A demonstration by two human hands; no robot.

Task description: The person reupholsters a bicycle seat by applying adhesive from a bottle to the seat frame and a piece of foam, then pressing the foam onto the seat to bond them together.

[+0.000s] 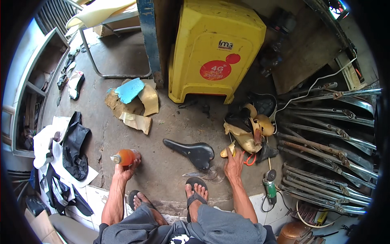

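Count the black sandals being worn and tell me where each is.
2: one sandal on the left foot, the other sandal on the right foot, near the black bicycle saddle. Neither worn one is fully hidden.

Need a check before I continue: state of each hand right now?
Left hand: closed, holding the orange bottle.
Right hand: fingers at a small yellow piece; whether gripping it cannot be told.

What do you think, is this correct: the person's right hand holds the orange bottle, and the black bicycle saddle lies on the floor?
Not entirely: it is the left hand that holds the orange bottle, as the head view shows. The black bicycle saddle does lie on the floor.
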